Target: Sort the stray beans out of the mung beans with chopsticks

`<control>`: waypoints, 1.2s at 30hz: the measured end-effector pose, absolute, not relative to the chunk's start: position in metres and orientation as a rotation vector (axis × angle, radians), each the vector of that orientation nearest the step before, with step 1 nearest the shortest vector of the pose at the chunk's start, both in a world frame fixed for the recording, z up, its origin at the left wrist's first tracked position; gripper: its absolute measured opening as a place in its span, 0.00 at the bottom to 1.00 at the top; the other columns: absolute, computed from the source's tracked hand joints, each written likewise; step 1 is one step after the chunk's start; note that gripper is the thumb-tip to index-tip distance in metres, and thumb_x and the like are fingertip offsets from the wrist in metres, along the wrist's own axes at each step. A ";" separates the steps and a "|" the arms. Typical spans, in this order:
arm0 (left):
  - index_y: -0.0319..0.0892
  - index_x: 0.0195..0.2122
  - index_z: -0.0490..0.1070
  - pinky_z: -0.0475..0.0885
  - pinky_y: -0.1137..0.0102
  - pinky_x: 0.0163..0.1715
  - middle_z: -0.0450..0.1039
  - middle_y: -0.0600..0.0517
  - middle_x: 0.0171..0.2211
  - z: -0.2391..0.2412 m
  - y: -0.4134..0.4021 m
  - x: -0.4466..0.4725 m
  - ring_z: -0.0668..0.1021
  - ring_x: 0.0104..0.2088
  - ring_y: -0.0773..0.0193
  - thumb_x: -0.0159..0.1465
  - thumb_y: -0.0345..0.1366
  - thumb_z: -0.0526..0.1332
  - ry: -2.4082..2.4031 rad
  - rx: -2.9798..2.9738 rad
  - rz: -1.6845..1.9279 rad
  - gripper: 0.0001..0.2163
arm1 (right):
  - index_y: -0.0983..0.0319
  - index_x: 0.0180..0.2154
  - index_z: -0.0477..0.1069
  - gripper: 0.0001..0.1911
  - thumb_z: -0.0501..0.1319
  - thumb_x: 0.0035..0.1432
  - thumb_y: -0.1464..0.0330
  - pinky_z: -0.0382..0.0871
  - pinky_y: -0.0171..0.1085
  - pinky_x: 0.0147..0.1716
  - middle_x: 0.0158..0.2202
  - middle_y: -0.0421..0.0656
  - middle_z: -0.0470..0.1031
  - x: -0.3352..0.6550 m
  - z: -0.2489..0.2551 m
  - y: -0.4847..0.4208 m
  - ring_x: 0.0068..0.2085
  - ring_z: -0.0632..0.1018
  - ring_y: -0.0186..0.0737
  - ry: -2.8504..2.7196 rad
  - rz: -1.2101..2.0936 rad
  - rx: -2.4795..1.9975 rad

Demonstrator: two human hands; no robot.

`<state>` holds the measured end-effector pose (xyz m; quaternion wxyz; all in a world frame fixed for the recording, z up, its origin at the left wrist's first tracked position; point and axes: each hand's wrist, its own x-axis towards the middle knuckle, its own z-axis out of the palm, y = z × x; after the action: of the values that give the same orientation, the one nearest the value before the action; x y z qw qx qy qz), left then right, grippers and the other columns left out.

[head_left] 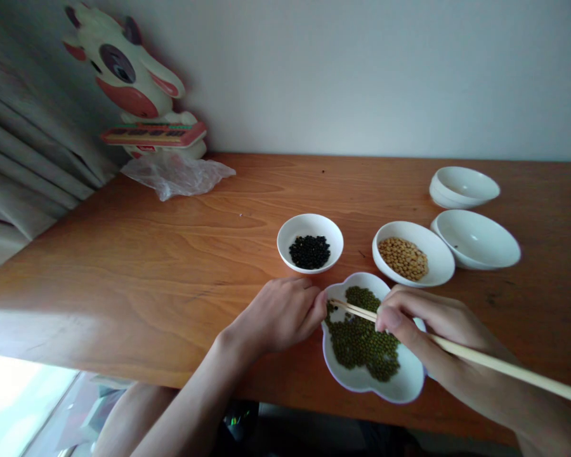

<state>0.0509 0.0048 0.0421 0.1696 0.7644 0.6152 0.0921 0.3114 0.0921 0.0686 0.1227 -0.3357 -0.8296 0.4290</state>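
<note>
My right hand (433,327) is closed around a pair of light wooden chopsticks (509,367). Their tips reach the left side of a scalloped white dish (412,381) with a pale purple rim, close to a small dark bean (335,308); whether they pinch anything is too small to tell. Green mung beans (366,343) are spread over the dish's bottom. My left hand (285,314) grips the dish's left edge between thumb and curled fingers. Just behind the dish stand a white bowl (285,251) of black beans (309,252) and another white bowl (442,260) of yellow soybeans (403,258).
At the right, two more white bowls stand, one nearer (490,238) with a dark speck inside and one farther back (466,184). A cow-shaped toy keyboard (155,134) and a crumpled clear plastic bag (181,174) occupy the wooden table's (124,285) back left, beside a grey curtain (23,152).
</note>
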 end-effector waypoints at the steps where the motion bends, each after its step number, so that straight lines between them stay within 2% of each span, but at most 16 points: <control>1: 0.41 0.38 0.73 0.69 0.66 0.37 0.80 0.48 0.36 0.042 0.005 0.051 0.81 0.35 0.58 0.82 0.41 0.45 1.751 2.162 0.266 0.21 | 0.55 0.36 0.74 0.18 0.55 0.77 0.55 0.71 0.36 0.35 0.33 0.39 0.78 0.312 0.068 0.091 0.34 0.78 0.38 -2.388 1.259 -0.979; 5: 0.41 0.38 0.73 0.68 0.67 0.34 0.81 0.49 0.36 0.041 0.004 0.050 0.80 0.34 0.59 0.82 0.42 0.46 1.764 2.132 0.281 0.21 | 0.55 0.38 0.74 0.24 0.47 0.79 0.52 0.70 0.39 0.38 0.35 0.41 0.77 0.319 0.065 0.091 0.37 0.78 0.41 -2.280 1.294 -0.895; 14: 0.40 0.37 0.74 0.71 0.65 0.39 0.81 0.46 0.37 0.037 0.004 0.050 0.81 0.36 0.57 0.82 0.41 0.45 1.753 2.186 0.284 0.22 | 0.56 0.37 0.73 0.34 0.39 0.75 0.42 0.64 0.43 0.33 0.33 0.43 0.74 0.326 0.053 0.098 0.33 0.73 0.43 -2.273 1.460 -0.726; 18: 0.41 0.38 0.74 0.72 0.65 0.39 0.81 0.46 0.37 0.037 0.004 0.050 0.81 0.36 0.57 0.82 0.41 0.45 1.754 2.174 0.306 0.22 | 0.55 0.37 0.74 0.38 0.35 0.73 0.40 0.65 0.44 0.35 0.34 0.44 0.75 0.329 0.042 0.099 0.35 0.74 0.46 -2.226 1.495 -0.729; 22: 0.41 0.37 0.74 0.72 0.65 0.39 0.81 0.46 0.36 0.038 0.003 0.050 0.81 0.36 0.57 0.82 0.42 0.45 1.761 2.145 0.299 0.22 | 0.55 0.36 0.73 0.37 0.36 0.74 0.41 0.65 0.44 0.37 0.34 0.44 0.74 0.328 0.041 0.097 0.36 0.74 0.47 -2.220 1.470 -0.744; 29: 0.41 0.36 0.74 0.72 0.65 0.38 0.81 0.47 0.35 0.039 0.004 0.051 0.80 0.35 0.58 0.82 0.42 0.45 1.752 2.127 0.326 0.22 | 0.55 0.35 0.72 0.34 0.39 0.75 0.42 0.64 0.43 0.35 0.33 0.42 0.72 0.324 0.045 0.095 0.34 0.73 0.44 -2.221 1.457 -0.703; 36: 0.40 0.39 0.75 0.72 0.65 0.38 0.81 0.46 0.36 0.037 0.004 0.050 0.81 0.35 0.58 0.82 0.42 0.45 1.741 2.109 0.357 0.22 | 0.56 0.37 0.73 0.27 0.43 0.79 0.52 0.66 0.43 0.36 0.34 0.43 0.74 0.324 0.043 0.097 0.36 0.75 0.44 -2.225 1.437 -0.617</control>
<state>0.0499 0.0035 0.0373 0.1907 0.7507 0.6197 0.1269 0.3238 0.0970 0.0429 0.2096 -0.2217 -0.7999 0.5167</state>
